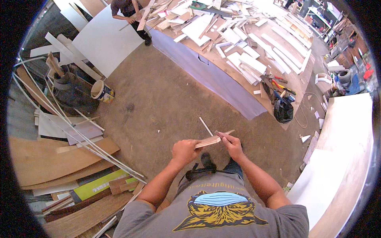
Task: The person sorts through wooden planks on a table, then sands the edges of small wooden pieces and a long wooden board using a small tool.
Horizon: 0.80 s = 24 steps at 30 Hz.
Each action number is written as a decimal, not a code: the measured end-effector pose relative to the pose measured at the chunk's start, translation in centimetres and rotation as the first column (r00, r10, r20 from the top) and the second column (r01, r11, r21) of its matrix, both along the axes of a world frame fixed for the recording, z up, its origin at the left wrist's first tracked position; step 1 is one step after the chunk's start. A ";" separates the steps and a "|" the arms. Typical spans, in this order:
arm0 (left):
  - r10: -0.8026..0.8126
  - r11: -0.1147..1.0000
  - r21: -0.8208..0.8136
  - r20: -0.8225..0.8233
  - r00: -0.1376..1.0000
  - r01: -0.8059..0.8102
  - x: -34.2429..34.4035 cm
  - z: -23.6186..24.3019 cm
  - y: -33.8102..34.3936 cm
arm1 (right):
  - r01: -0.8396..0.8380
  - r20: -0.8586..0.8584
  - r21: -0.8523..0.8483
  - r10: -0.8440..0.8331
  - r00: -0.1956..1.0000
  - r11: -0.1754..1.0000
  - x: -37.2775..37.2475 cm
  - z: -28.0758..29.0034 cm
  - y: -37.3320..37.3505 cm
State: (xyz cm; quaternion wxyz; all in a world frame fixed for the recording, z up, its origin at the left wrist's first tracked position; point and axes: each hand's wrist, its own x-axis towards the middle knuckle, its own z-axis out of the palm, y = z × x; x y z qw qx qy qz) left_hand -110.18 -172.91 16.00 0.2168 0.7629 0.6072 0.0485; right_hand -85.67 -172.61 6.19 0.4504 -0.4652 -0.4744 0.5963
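My left hand point(183, 150) is closed on one end of a short stack of thin, pale wooden strips point(207, 141), held level above the floor in front of me. My right hand point(232, 146) is closed at the other end, with thumb and fingers on the wood; whether it also holds something small there is unclear. A piece of wood sticks out past it to the right. A thin white stick point(204, 125) shows just beyond my hands; I cannot tell whether it is held or lies on the floor.
A co-worker point(125, 12) handles boards by a large worktable point(206, 63) piled with offcuts, pliers and a black bag. Stacked boards and bent strips point(67, 158) line my left, near a bucket point(102, 91). A white-topped bench point(325, 166) runs along my right.
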 end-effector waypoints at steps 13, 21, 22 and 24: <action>-0.050 0.998 0.023 -0.009 0.999 0.050 1.1 0.8 2.0 | 0.058 0.140 -0.047 -0.051 0.989 0.997 1.7 -3.4 1.4; -0.141 0.988 0.066 0.058 0.988 0.137 2.5 1.2 6.1 | 0.160 0.233 -0.123 -0.128 0.964 0.980 1.9 1.1 4.4; -0.161 0.986 0.045 0.014 0.987 0.160 3.0 1.4 7.2 | 0.174 0.246 -0.182 -0.126 0.961 0.968 1.9 2.0 5.0; -0.203 0.975 0.094 -0.004 0.979 0.202 4.1 1.9 9.4 | 0.236 0.147 0.127 -0.253 0.956 0.964 2.4 2.9 6.2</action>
